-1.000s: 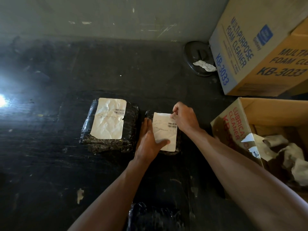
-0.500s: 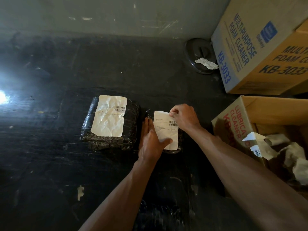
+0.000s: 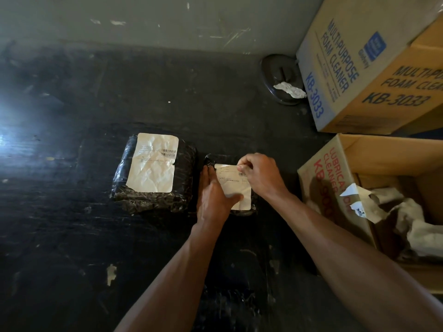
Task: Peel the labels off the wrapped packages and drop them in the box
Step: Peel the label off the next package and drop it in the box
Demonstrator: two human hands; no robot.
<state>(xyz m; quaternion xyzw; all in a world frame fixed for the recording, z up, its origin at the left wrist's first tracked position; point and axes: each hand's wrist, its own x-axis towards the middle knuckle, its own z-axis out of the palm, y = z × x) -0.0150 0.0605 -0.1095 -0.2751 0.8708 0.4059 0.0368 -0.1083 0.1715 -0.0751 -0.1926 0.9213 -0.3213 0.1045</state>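
Note:
Two black plastic-wrapped packages lie on the dark floor. The larger package [image 3: 184, 164] on the left carries a big creased white label [image 3: 153, 164]. The smaller package [image 3: 211, 160] lies mostly under my hands. My left hand [image 3: 214, 200] lies flat along its left side, thumb pressing on its small white label [image 3: 236, 188]. My right hand [image 3: 260, 176] pinches that label's top right corner, which is lifted and folded toward me. The open cardboard box [image 3: 321, 168] stands at the right with crumpled peeled labels [image 3: 412, 226] inside.
A closed foam-cleaner carton [image 3: 364, 75] stands at the back right against the wall. Beside it lies a dark round lid [image 3: 280, 77] with a paper scrap on it. Another black wrapped bundle [image 3: 227, 307] shows between my forearms at the bottom.
My right hand has moved from the label's top right edge over onto the label, pulling the top corner down toward me. My left hand has stayed pressed on the small package.

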